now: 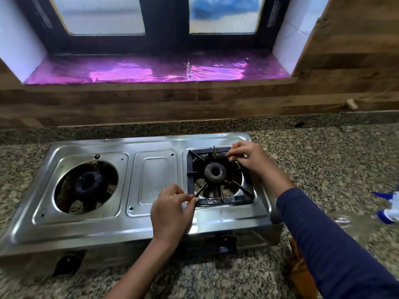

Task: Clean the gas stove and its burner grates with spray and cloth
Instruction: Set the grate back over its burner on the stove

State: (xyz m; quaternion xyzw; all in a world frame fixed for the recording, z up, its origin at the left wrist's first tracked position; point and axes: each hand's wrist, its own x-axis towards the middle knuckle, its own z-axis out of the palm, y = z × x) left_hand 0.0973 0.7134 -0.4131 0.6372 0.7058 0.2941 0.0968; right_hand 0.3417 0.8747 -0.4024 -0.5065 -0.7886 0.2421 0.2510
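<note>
A two-burner steel gas stove [151,214] stands on a speckled granite counter [323,152]. A black square burner grate [224,200] sits over the right burner [214,172]. My left hand [172,212] pinches the grate's near left corner. My right hand [248,157] pinches its far right corner. The left burner [86,185] lies bare in its round opening, with no grate on it. A white and blue spray bottle [388,207] lies at the right edge of the counter, partly cut off. No cloth is plainly in view.
Behind the stove runs a wood-look wall [151,104] under a window sill covered in shiny purple foil [140,72]. Two black knobs [225,242] sit on the stove's front face. A brown object [299,268] shows under my right forearm.
</note>
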